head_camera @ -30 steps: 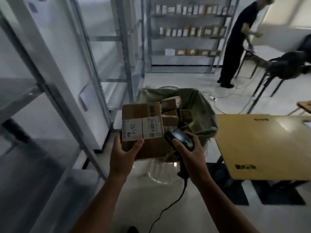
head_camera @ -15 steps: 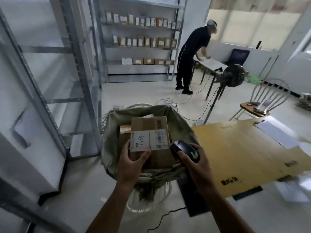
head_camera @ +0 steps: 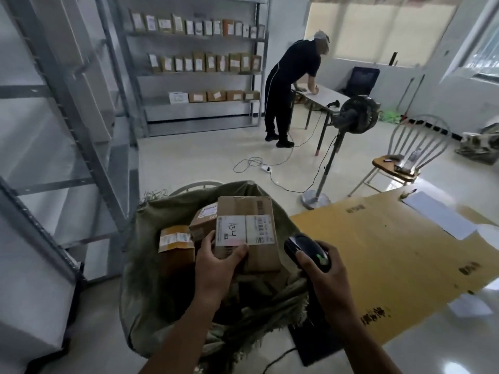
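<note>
Now both hands forward: left hand [head_camera: 216, 263] gripping the labelled box [head_camera: 247, 233], right hand [head_camera: 328, 276] wrapped round the scanner [head_camera: 307, 252].

metal shelving [head_camera: 199, 76] — pale floor [head_camera: 205, 157]

standing fan [head_camera: 357, 114], wooden chair [head_camera: 386, 169], stocked shelves [head_camera: 199, 112]

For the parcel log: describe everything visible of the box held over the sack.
The box is brown cardboard, taped shut, slightly creased. A white label across its top face bears handwriting and barcodes; a printed barcode sits by the far edge. It is tilted, held above the open sack, beside other boxes inside. The left grip holds its near left corner, thumb at the label's edge.
</note>
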`<state>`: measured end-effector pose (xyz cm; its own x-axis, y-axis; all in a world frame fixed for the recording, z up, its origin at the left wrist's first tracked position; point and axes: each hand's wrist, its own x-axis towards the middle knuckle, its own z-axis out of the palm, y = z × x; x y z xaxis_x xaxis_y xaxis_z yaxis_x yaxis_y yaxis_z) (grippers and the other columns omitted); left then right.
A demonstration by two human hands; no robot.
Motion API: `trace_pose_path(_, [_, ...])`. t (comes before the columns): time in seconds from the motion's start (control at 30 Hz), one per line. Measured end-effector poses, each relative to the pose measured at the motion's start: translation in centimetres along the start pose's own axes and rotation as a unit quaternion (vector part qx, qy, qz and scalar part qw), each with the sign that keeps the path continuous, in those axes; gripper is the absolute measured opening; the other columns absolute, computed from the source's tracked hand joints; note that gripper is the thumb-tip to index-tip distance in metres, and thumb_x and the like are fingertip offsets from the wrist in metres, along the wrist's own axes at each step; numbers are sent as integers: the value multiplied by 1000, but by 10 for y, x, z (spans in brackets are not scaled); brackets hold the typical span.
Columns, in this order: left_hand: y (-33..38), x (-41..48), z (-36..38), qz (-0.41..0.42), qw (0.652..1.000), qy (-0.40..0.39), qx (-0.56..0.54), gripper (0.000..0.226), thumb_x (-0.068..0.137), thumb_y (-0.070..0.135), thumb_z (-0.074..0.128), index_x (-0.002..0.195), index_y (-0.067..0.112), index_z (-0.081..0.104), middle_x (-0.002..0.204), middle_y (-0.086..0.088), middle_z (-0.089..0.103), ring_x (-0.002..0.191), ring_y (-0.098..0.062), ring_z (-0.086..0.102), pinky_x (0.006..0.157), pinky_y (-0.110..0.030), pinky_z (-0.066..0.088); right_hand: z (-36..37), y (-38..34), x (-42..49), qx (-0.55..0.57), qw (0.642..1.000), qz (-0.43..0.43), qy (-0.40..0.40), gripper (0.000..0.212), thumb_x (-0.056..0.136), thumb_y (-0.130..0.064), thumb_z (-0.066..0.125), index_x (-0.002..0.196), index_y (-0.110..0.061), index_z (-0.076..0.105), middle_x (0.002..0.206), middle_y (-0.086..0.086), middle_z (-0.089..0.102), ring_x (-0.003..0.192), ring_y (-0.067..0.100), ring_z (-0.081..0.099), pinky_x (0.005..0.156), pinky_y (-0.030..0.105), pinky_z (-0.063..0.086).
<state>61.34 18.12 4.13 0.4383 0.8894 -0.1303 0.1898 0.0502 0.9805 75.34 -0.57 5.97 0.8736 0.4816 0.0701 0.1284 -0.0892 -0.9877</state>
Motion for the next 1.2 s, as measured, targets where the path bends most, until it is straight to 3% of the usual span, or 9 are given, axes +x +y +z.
trace_pose_path(0.1, [8,29,24,-39,999,23,19,90,71,55,89,146,33,45,133,4,61,118,-18,60,99,-48,57,2,12,32,23,1000,15,-14,40,87,-35,81,120,-30,61,110,0,71,93,29,74,69,33,60])
trace_pose_path(0.23, [13,67,56,-75,995,50,38,85,79,46,87,150,30,42,129,3,58,113,-18,57,97,-45,55,8,32,76,26,998,28,-40,60,73,-55,79,124,-30,60,113,-6,70,99,23,72,80,44,63])
trace_pose_path(0.3, [15,86,71,-77,993,60,64,84,82,45,84,151,29,41,131,2,56,114,-19,55,88,-39,56,8,42,99,28,998,37,-47,62,71,-57,79,123,-30,60,113,-6,69,98,25,72,81,46,63])
trace_pose_path(0.43, [18,123,95,-85,987,89,102,86,82,50,83,152,30,38,141,1,53,123,-22,54,95,-43,53,7,53,141,44,994,80,-66,46,84,-41,82,121,-27,60,109,2,71,84,24,74,68,36,62])
trace_pose_path(0.53, [21,138,104,-75,984,102,129,79,90,49,76,154,27,37,145,-3,53,116,-16,52,90,-36,49,11,58,158,66,988,117,-82,39,88,-35,79,120,-26,60,106,7,73,75,21,74,63,32,60])
trace_pose_path(0.67, [9,141,101,-37,972,79,220,80,89,57,72,155,27,37,151,-4,47,136,-25,49,105,-46,50,17,59,165,77,980,132,-126,35,89,-35,77,119,-30,59,108,2,71,86,20,74,67,28,59])
trace_pose_path(0.93, [-4,138,107,43,937,23,345,71,91,54,70,153,30,41,157,3,40,146,-19,34,117,-48,39,22,61,170,71,972,140,-173,39,85,-39,79,119,-31,62,110,-2,73,91,13,74,69,25,59])
trace_pose_path(1.1, [-14,124,98,86,900,6,427,70,96,58,59,155,26,39,163,4,33,155,-19,17,126,-51,22,20,67,163,50,974,124,-185,53,76,-59,82,120,-39,61,116,-8,70,102,15,72,84,43,63])
trace_pose_path(1.2, [-20,102,81,61,894,0,443,72,97,59,57,158,28,35,167,5,28,158,-22,7,129,-49,14,23,65,154,30,970,108,-216,55,77,-58,82,123,-38,59,117,-12,68,100,6,70,83,37,62])
